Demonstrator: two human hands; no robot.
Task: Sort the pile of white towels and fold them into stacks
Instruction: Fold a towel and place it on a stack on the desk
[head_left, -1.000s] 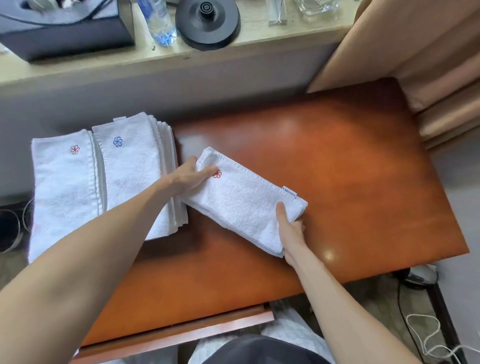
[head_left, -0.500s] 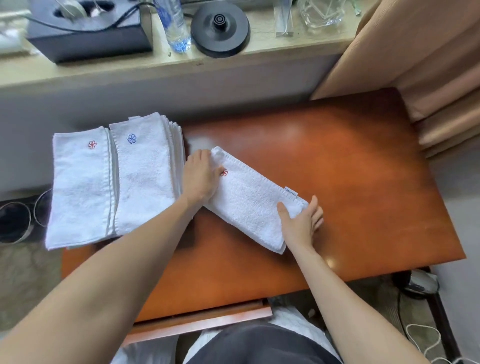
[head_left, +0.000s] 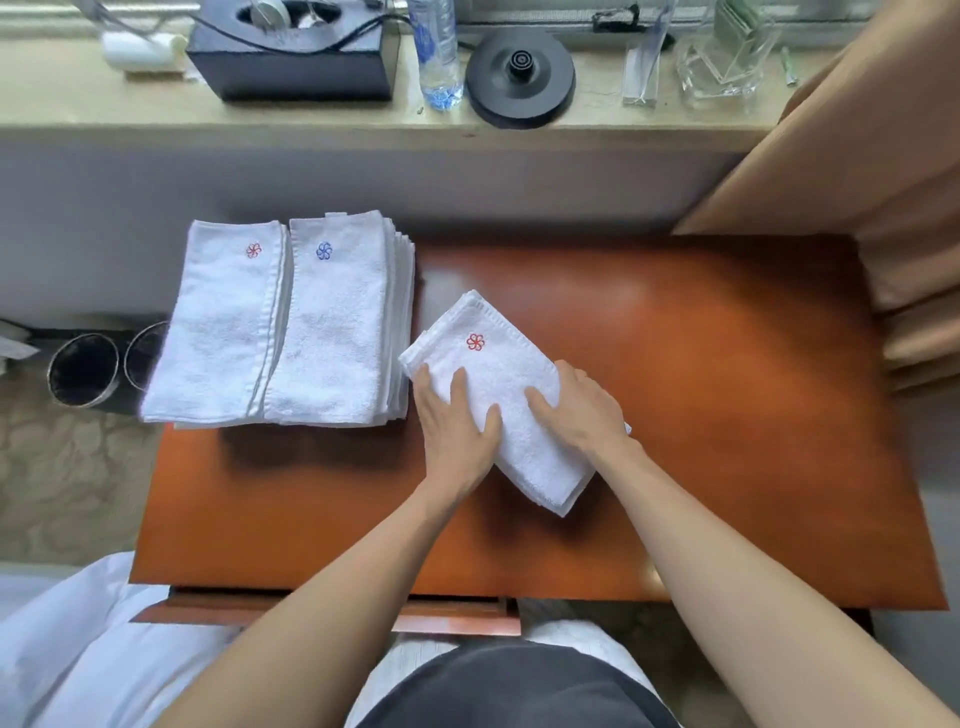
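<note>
The worktop (head_left: 727, 389) is a rectangular, glossy, reddish-brown wooden surface. Two piles of folded white towels lie side by side at its far left corner. The red-flower stack (head_left: 218, 332) overhangs the left edge, and the blue-flower stack (head_left: 332, 332) touches it. One folded towel (head_left: 493, 358), marked with a red flower, lies diagonally near the centre, just beside the blue-flower stack.

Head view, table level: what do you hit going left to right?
dark round container → red-flower towel stack → blue-flower towel stack → loose red-flower towel → bare wooden tabletop → tan curtain
</note>
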